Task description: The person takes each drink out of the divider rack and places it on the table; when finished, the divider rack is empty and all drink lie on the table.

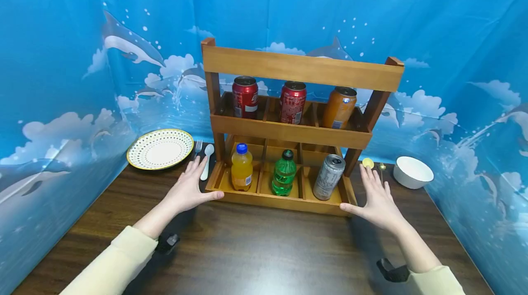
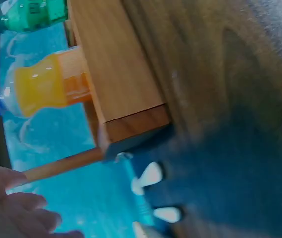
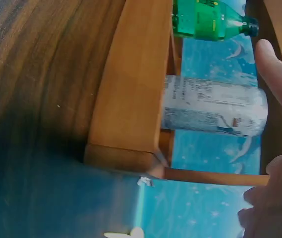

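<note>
A two-tier wooden rack (image 1: pixel 264 128) stands between my hands. My left hand (image 1: pixel 190 189) is beside its left end, fingers spread, thumb at the lower front corner. My right hand (image 1: pixel 377 203) mirrors it at the right end, thumb tip close to the corner. Neither hand holds anything. In the lower tier are a bottle of orange drink (image 1: pixel 241 169) with a blue cap, a green soda bottle (image 1: pixel 284 176) and a tilted silver can (image 1: pixel 329 178). The upper tier carries two red cans (image 1: pixel 245 98) and an orange can (image 1: pixel 339 108).
Left of the rack lie a patterned plate (image 1: pixel 161 148), a fork (image 1: pixel 198 146) and a white spoon (image 1: pixel 205 166). To the right are a white bowl (image 1: pixel 413 173) and a small yellow round piece (image 1: pixel 368 163). A blue dolphin-print curtain (image 1: pixel 288 6) surrounds the dark wooden table (image 1: pixel 264 249).
</note>
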A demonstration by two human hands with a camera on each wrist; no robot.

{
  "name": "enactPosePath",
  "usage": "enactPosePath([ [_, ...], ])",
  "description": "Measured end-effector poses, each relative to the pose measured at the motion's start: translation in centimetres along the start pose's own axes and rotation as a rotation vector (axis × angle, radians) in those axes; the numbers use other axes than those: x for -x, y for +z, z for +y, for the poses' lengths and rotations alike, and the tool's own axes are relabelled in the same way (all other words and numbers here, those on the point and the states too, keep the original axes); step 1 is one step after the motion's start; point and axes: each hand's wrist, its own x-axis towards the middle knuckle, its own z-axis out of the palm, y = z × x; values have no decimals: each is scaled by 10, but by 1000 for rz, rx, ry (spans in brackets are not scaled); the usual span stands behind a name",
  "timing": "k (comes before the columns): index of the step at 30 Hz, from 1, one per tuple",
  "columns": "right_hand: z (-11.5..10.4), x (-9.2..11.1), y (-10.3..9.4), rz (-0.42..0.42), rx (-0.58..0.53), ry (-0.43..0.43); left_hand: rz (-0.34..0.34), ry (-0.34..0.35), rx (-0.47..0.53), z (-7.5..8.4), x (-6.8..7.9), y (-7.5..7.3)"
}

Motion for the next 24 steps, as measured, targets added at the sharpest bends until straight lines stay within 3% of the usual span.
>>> enactPosePath([
  [5,4,-10,18,-25,-150,5,6,-1,62,-10,-6,18],
  [11,0,-25,34,-14,-264,60,-15,-58,109,-17,-18,34],
  [19,-10,-43,50,129,-426,103,-44,-159,207,-23,-31,44],
  [24,-14,-50,58,263,-490,132,-41,-177,244,-26,-34,47],
])
